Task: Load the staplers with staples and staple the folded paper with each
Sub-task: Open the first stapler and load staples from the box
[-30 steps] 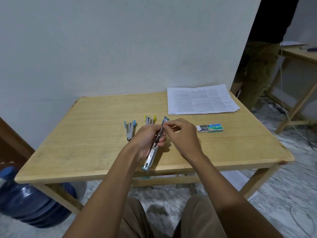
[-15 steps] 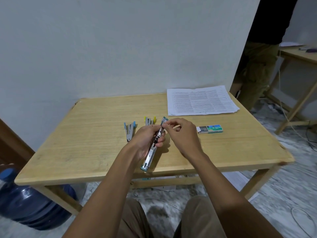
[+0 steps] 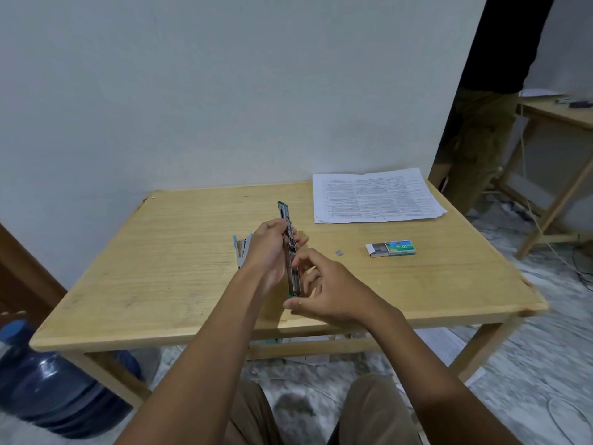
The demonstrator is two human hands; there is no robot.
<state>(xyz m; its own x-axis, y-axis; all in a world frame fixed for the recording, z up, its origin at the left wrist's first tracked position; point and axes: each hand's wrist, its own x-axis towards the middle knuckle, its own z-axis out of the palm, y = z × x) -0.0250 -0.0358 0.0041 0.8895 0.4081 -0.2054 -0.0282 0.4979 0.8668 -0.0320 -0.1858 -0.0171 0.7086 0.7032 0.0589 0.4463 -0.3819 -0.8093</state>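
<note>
I grip the opened stapler (image 3: 293, 277) in my left hand (image 3: 268, 252).
My right hand (image 3: 333, 293), fingers loose and empty, hovers just beside it; the staple box (image 3: 391, 248) lies farther right.

The table (image 3: 179, 252) is viewed closely from a head-worn camera faced forward and down, the wall (image 3: 224, 91) at twelve o'clock.

Left grip (image 3: 269, 248) holds the swung-open silver metal stapler with teal ends (image 3: 293, 274) above the light wooden desk (image 3: 160, 268). Right grip (image 3: 327, 290) sits just beside its lower end, fingers loosely curled. The green-and-white staple box (image 3: 391, 248) lies well to the right.
</note>
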